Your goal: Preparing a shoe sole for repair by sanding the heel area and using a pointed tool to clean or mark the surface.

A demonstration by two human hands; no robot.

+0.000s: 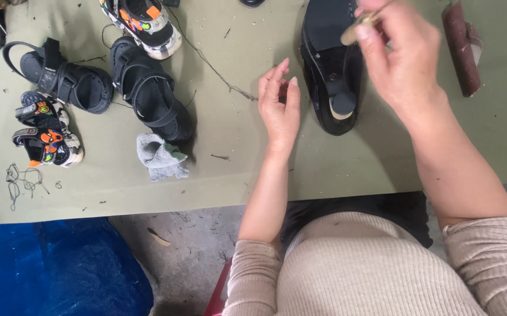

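Note:
A black shoe (331, 64) lies sole-up on the olive green table (236, 169), heel toward me. My right hand (403, 58) hovers over it, fingers pinched on a small tan-handled tool (356, 30), blurred by motion. My left hand (280, 105) rests just left of the shoe, fingers loosely apart and holding nothing. A thin dark thread (212, 67) runs across the table toward my left hand.
Two black sandals (63, 79) (151, 96) lie at the left, with small colourful children's shoes (45, 131) (142, 20) near them. A grey rag (160, 157) sits by the sandal. A brown block (461, 47) lies at far right. Blue plastic (54, 269) lies on the floor.

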